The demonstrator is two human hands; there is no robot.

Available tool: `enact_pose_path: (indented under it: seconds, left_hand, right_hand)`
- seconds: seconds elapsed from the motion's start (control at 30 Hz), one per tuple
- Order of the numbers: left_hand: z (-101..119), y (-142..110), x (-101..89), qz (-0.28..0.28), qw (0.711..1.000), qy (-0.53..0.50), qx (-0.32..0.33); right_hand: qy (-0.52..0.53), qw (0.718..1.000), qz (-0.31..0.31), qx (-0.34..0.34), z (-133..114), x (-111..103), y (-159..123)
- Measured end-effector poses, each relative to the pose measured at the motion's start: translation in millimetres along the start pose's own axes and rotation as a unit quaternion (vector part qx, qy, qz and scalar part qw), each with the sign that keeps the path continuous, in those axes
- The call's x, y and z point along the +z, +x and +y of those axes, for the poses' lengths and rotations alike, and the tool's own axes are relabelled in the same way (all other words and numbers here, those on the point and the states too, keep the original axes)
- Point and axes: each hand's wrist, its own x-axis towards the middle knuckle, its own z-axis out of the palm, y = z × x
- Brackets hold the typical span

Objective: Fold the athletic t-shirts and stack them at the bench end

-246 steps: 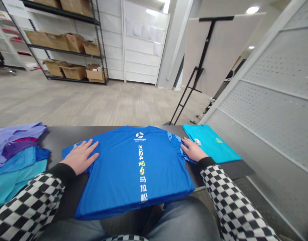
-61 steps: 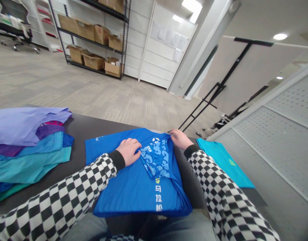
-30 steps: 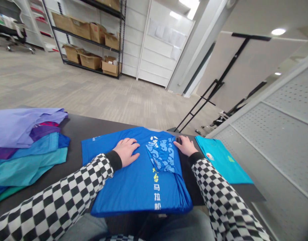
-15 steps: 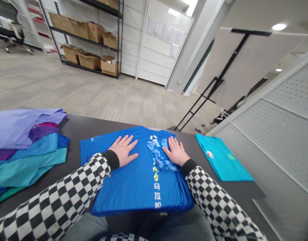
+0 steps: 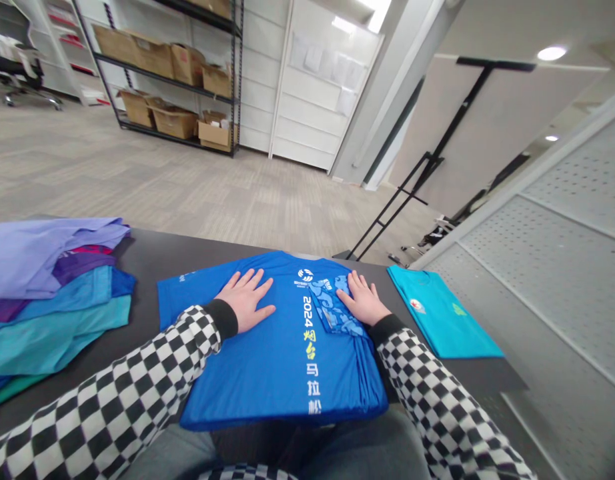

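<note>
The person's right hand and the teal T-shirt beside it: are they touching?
Apart. The head view shows the right hand resting on the blue T-shirt, with a strip of dark table between it and the teal T-shirt.

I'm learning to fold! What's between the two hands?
The head view shows a blue shirt between the left hand and right hand, with white 2024 print and a folded sleeve.
</note>
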Motion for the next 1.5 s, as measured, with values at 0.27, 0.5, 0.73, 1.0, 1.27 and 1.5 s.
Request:
enact_pose_path:
  seconds: [0.27,0.5,0.73,1.0,1.27,1.5]
  left_hand:
    - [-2,1,2.2,0.003,1.000,-0.002,0.000]
    - [2,0,0.8,0.014,1.000,-0.001,0.001]
    - [7,2,0.5,0.017,1.000,0.011,0.001]
    - [4,3,4.4,0.013,1.000,0.001,0.001]
    - [6,1,3.7,0.029,1.000,0.002,0.010]
    - [11,-8,-14.3,0.091,0.995,-0.015,0.046]
  right_hand:
    - [0.006,0.999,0.008,0.041,15,-3,-3]
    - [0.044,0.991,0.121,-0.045,-12,-25,-28]
    - [0.013,0.988,0.099,-0.119,-73,-28,-62]
    - [0.160,0.959,0.199,-0.121,-90,-52,-56]
    - [0.225,0.927,0.122,-0.275,-154,-36,-64]
    - [0.158,0.965,0.084,-0.192,-114,-28,-29]
